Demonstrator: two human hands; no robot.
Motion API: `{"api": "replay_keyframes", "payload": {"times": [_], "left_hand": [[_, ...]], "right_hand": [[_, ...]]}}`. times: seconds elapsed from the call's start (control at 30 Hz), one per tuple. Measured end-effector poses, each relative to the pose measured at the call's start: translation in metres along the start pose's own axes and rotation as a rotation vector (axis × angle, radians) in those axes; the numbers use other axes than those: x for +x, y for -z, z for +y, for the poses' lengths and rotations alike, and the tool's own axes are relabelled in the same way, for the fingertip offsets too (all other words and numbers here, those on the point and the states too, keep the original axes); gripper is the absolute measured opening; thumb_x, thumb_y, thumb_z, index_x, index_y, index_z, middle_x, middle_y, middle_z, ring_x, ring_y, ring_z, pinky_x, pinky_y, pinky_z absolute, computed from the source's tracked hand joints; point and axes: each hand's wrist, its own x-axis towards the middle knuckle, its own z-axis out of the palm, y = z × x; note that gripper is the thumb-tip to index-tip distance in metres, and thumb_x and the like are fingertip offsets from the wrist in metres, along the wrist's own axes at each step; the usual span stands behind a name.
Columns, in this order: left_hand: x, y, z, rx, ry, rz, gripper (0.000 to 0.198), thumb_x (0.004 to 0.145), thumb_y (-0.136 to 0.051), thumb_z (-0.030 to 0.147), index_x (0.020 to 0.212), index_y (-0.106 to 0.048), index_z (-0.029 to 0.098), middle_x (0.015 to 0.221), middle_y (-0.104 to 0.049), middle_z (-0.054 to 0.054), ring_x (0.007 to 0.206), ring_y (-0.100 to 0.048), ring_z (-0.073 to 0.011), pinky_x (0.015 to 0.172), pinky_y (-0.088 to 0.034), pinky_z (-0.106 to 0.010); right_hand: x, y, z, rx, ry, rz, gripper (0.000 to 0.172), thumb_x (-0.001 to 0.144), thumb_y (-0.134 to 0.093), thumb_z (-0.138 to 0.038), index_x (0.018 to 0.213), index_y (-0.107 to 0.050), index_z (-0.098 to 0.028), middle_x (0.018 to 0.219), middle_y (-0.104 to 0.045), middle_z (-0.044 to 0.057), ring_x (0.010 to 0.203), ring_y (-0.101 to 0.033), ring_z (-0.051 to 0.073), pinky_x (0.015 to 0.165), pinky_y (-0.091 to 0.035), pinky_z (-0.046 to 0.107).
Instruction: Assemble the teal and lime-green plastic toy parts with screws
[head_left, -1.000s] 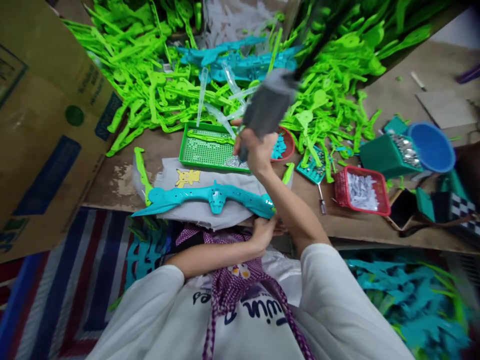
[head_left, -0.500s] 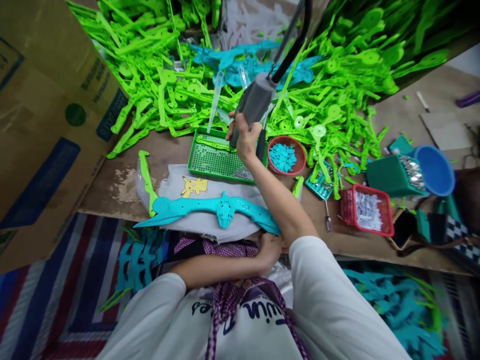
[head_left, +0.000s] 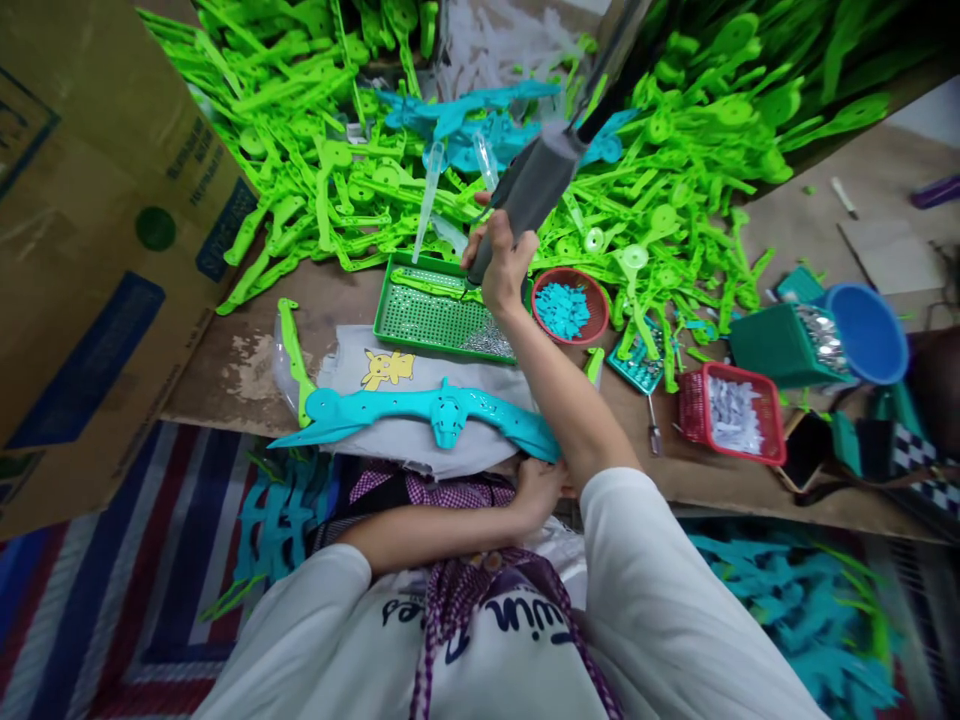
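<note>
Fingers (head_left: 491, 232) around one grey screwdriver (head_left: 536, 180)

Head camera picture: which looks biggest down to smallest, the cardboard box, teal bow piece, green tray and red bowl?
1. cardboard box, also nearest the camera
2. teal bow piece, longer but thinner than the tray
3. green tray
4. red bowl

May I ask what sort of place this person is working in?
Probably a toy-assembly workshop: heaps of green plastic parts, a turquoise toy bow laid out in front, and the right hand gripping a corded powered screwdriver.
</note>
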Motion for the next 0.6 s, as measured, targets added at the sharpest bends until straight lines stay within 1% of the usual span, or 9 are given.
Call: {"api": "replay_keyframes", "payload": {"times": [0.07,0.13,0.23,0.27,0.3,0.37,0.43,0.5,0.6], "left_hand": [[0.0,0.002,0.0,0.012,0.025,0.008,0.045,0.065,-0.086,0.053,0.073,-0.067,0.013,0.071,-0.073,-0.009,0.077,-0.074,-0.0246,0.074,-0.059,-0.035],[0.0,0.003,0.001,0.007,0.033,0.03,0.044,0.067,-0.087,0.05,0.077,-0.069,0.011,0.076,-0.074,-0.011,0.075,-0.074,-0.0229,0.077,-0.059,-0.036],[0.0,0.002,0.004,0.005,0.022,0.062,0.038,0.07,-0.088,0.043,0.079,-0.07,0.01,0.08,-0.075,-0.011,0.074,-0.074,-0.0205,0.081,-0.06,-0.036],[0.0,0.001,0.004,0.014,0.02,0.07,0.035,0.072,-0.087,0.04,0.078,-0.07,0.01,0.08,-0.075,-0.011,0.074,-0.074,-0.0199,0.081,-0.06,-0.035],[0.0,0.0,0.004,0.027,0.02,0.078,0.032,0.074,-0.086,0.038,0.078,-0.071,0.01,0.08,-0.075,-0.011,0.074,-0.074,-0.0194,0.081,-0.06,-0.035],[0.0,-0.001,0.004,0.054,0.012,0.088,0.026,0.078,-0.083,0.034,0.079,-0.071,0.01,0.082,-0.075,-0.011,0.074,-0.074,-0.0186,0.081,-0.06,-0.034],[0.001,-0.002,0.003,0.068,-0.009,0.09,0.022,0.079,-0.082,0.03,0.08,-0.071,0.011,0.083,-0.076,-0.01,0.074,-0.074,-0.0177,0.083,-0.06,-0.034],[0.001,-0.003,0.002,0.078,-0.038,0.09,0.021,0.077,-0.083,0.027,0.081,-0.071,0.011,0.081,-0.076,-0.009,0.074,-0.074,-0.0167,0.084,-0.06,-0.033],[0.0,-0.005,0.001,0.095,-0.091,0.088,0.02,0.075,-0.084,0.025,0.08,-0.07,0.012,0.08,-0.076,-0.007,0.074,-0.073,-0.0154,0.082,-0.06,-0.03]], "right_hand": [[-0.003,0.012,-0.023,0.01,0.017,0.056,0.068,0.075,-0.047,-0.088,0.1,-0.065,-0.027,0.051,-0.043,-0.007,0.042,-0.053,0.013,0.046,-0.043,0.028],[-0.019,0.034,-0.051,0.04,0.03,0.118,0.067,0.075,-0.047,-0.088,0.098,-0.064,-0.028,0.051,-0.041,-0.007,0.04,-0.049,0.012,0.043,-0.039,0.027],[-0.071,0.079,-0.09,0.109,0.011,0.133,0.059,0.068,-0.057,-0.085,0.085,-0.063,-0.029,0.048,-0.037,-0.008,0.033,-0.038,0.011,0.035,-0.029,0.026],[-0.093,0.096,-0.099,0.099,-0.017,0.123,0.059,0.065,-0.059,-0.086,0.082,-0.063,-0.03,0.046,-0.036,-0.008,0.032,-0.037,0.012,0.033,-0.028,0.026],[-0.114,0.111,-0.106,0.071,-0.067,0.113,0.06,0.063,-0.06,-0.087,0.08,-0.063,-0.03,0.046,-0.04,-0.007,0.033,-0.041,0.014,0.032,-0.03,0.027],[-0.153,0.139,-0.113,0.03,-0.138,0.122,0.066,0.056,-0.058,-0.092,0.076,-0.061,-0.029,0.045,-0.043,-0.005,0.037,-0.049,0.018,0.032,-0.035,0.029],[-0.181,0.158,-0.111,0.012,-0.194,0.131,0.07,0.054,-0.056,-0.094,0.074,-0.061,-0.028,0.046,-0.045,-0.004,0.042,-0.055,0.021,0.034,-0.04,0.031],[-0.196,0.169,-0.105,0.027,-0.222,0.121,0.07,0.055,-0.057,-0.094,0.075,-0.062,-0.027,0.047,-0.048,-0.003,0.045,-0.058,0.021,0.036,-0.043,0.031],[-0.203,0.174,-0.097,0.072,-0.21,0.103,0.069,0.056,-0.061,-0.091,0.079,-0.064,-0.026,0.048,-0.05,-0.003,0.044,-0.058,0.02,0.038,-0.044,0.03]]}}
